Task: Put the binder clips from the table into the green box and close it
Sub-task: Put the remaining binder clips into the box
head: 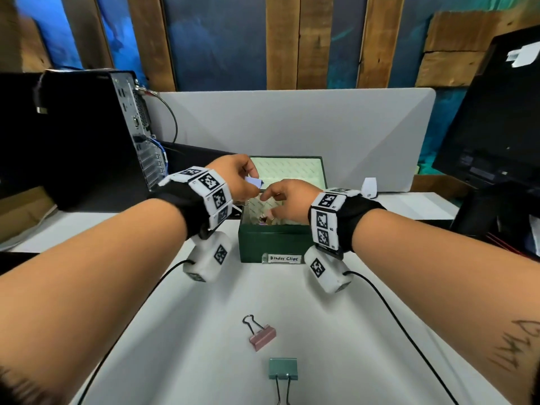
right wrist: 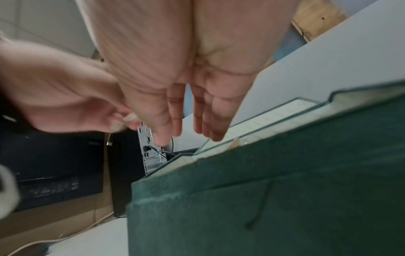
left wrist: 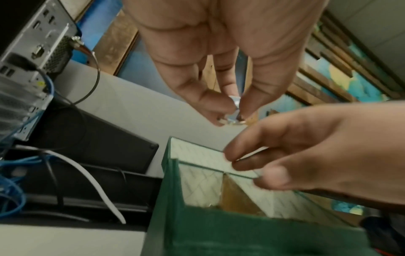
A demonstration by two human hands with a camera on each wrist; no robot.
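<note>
- Pinched between thumb and fingertips of the left hand (head: 233, 176): a pale blue binder clip (head: 254, 182), held above the back left part of the open green box (head: 274, 244).
- Seen from the left wrist view as a small shiny piece (left wrist: 234, 110) caught between the fingertips (left wrist: 214, 104), just above the box rim (left wrist: 173, 173).
- Right hand (head: 287, 201) over the box opening, fingers loosely extended and relaxed, gripping nothing; fingertips (right wrist: 210, 124) near the back edge of the box (right wrist: 285, 190).
- Lid (head: 287, 169) standing open behind the box, pale patterned lining showing.
- Inside the box: a few small clips, too blurred to count.
- White label (head: 283, 258) reading "Binder Clips" on the front wall.
- On the white table (head: 336, 346), nearer the person and well apart from the box: a pink binder clip (head: 261, 336) lying tilted, and just beyond it a green binder clip (head: 283, 369) with wire handles pointing toward the person.
- Left of the box: a black computer tower (head: 87, 135) with blue and black cables.
- Behind: a grey divider panel (head: 292, 124); far right, a dark monitor (head: 496, 127).
</note>
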